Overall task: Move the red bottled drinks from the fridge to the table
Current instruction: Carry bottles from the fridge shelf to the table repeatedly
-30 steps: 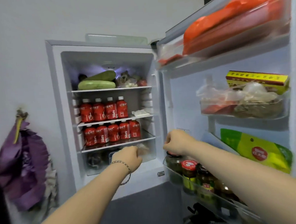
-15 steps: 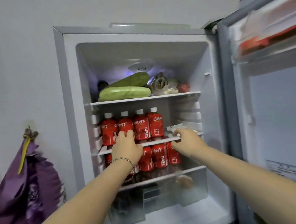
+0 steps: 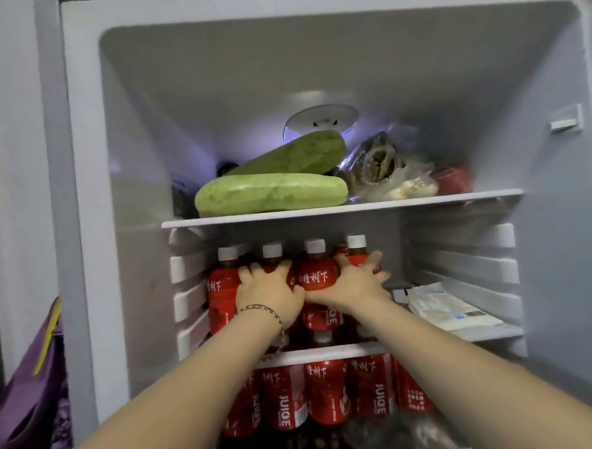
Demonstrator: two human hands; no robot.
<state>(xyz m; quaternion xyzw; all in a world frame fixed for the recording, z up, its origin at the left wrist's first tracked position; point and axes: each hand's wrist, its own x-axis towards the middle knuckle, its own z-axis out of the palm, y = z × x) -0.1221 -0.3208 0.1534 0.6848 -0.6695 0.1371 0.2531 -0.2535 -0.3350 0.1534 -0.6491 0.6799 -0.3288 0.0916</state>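
Several red juice bottles with white caps stand in a row on the fridge's middle shelf (image 3: pixel 332 353); more red bottles (image 3: pixel 327 391) fill the shelf below. My left hand (image 3: pixel 269 291), a bracelet on its wrist, wraps around the second bottle from the left. My right hand (image 3: pixel 354 283) clasps the rightmost bottle, fingers spread over its shoulder. One bottle (image 3: pixel 316 278) stands between my hands, and the leftmost bottle (image 3: pixel 221 297) stands untouched. Both held bottles rest on the shelf.
Two pale green gourds (image 3: pixel 272 193) and bagged food (image 3: pixel 384 171) lie on the top shelf (image 3: pixel 423 199). A flat white packet (image 3: pixel 450 309) lies right of the bottles. A purple bag (image 3: pixel 32 392) hangs on the wall left of the fridge.
The view has come much closer to the fridge. Both hands rose from the shelf edge onto the middle-shelf bottles and closed around them. The open door has left the view.
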